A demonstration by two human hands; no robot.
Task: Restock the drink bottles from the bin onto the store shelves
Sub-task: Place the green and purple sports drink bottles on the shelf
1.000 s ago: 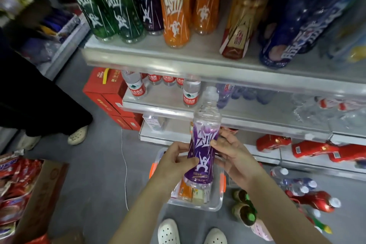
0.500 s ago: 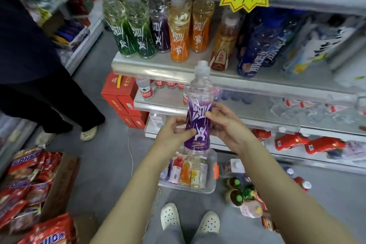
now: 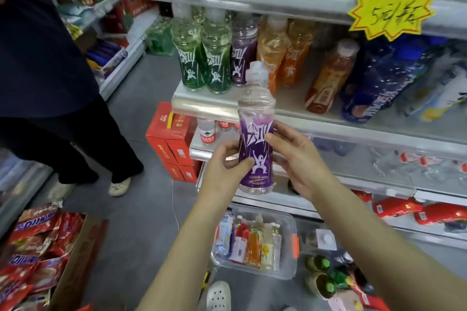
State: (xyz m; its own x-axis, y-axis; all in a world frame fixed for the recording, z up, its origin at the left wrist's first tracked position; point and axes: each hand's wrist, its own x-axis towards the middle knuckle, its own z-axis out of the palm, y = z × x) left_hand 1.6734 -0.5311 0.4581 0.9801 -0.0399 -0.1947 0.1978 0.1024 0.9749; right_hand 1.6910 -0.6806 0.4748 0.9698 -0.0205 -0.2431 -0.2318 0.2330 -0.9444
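The left hand (image 3: 222,169) and right hand (image 3: 298,159) are bare. The left forearm (image 3: 177,260) and right forearm (image 3: 366,235) are bare too, down to the picture's lower edge. One foot wears a white clog (image 3: 218,295) with round holes across its toe.

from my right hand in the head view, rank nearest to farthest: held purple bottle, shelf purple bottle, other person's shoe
1. held purple bottle: gripped in the right hand.
2. shelf purple bottle: up and behind, on the shelf.
3. other person's shoe: floor, far left.
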